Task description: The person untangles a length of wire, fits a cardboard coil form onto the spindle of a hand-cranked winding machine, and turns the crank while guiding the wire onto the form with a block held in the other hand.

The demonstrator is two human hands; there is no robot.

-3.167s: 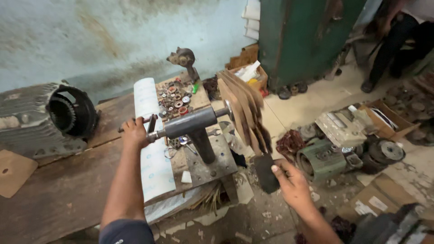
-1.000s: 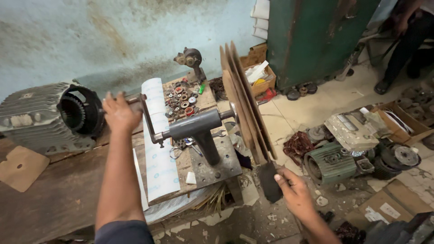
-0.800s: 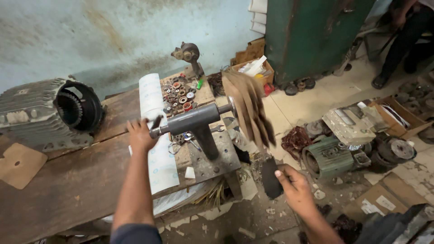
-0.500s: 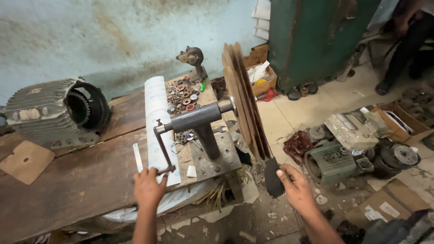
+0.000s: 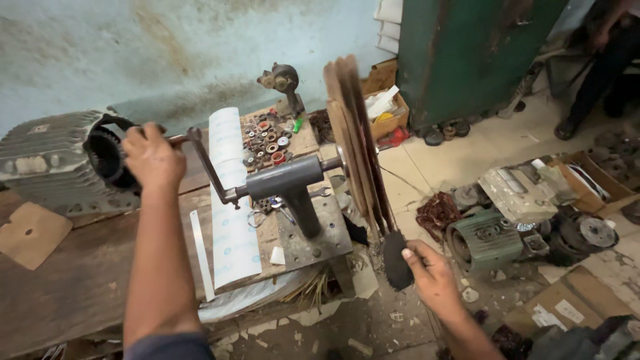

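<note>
Black and soft-looking, the dark pad point(image 5: 397, 261) sits pinched in the person's right hand point(image 5: 432, 279), fingers wrapped tight around its lower end, low down off the front edge of the worn wooden bench point(image 5: 60, 293). Its upper end comes just under the rim of the stacked brown wooden discs point(image 5: 357, 143), so the pad lies above and slightly left of the grip, its long axis running nearly upright. Whether it touches the discs I cannot tell.

A little further in, the grey metal hand winder point(image 5: 290, 183) stands bolted on a steel plate point(image 5: 313, 233), its shaft running crosswise: discs on the right end, bent steel crank handle point(image 5: 200, 160) on the left. The left hand point(image 5: 150, 157) is closed in a fist around the crank's grip, raised up and out to the left of the shaft. That hand is the nearer one to the crank; the right is the nearer one to the discs.

A long white sheet with faint blue marks point(image 5: 230, 200) lies lengthwise across the bench under the crank, with a heap of small rings and bearings point(image 5: 267, 137) behind it. A ribbed grey motor housing point(image 5: 50, 163) rests at the far left, a brown cardboard piece point(image 5: 30, 233) in front of it.

Out on the floor to the right sit a green motor body point(image 5: 483, 240) and open cardboard boxes point(image 5: 593, 180); one box point(image 5: 387, 113) by the green metal cabinet point(image 5: 467, 53) holds white and yellow packets.
</note>
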